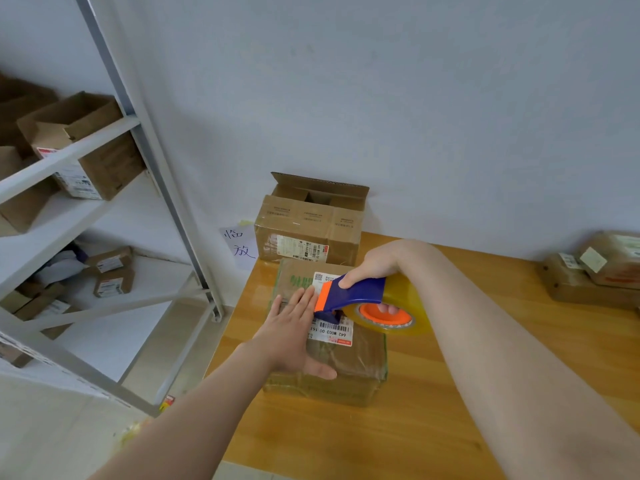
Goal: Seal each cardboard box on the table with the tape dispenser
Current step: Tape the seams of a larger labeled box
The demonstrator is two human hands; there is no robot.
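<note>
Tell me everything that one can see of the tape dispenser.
The tape dispenser has a blue plastic body, an orange front edge and an orange hub carrying a roll of clear yellowish tape. The right hand grips it, thumb on the blue body. Its front end tilts down onto the cardboard box, beside the left hand.

The left grip point(294, 332) is lying palm down, fingers straight and together, thumb splaying out, forearm reaching in from the lower left. The right grip point(375, 263) is curling round the tape dispenser point(356, 292), thumb pressing on top, fingers hooking through its core, wrist bending downward.
</note>
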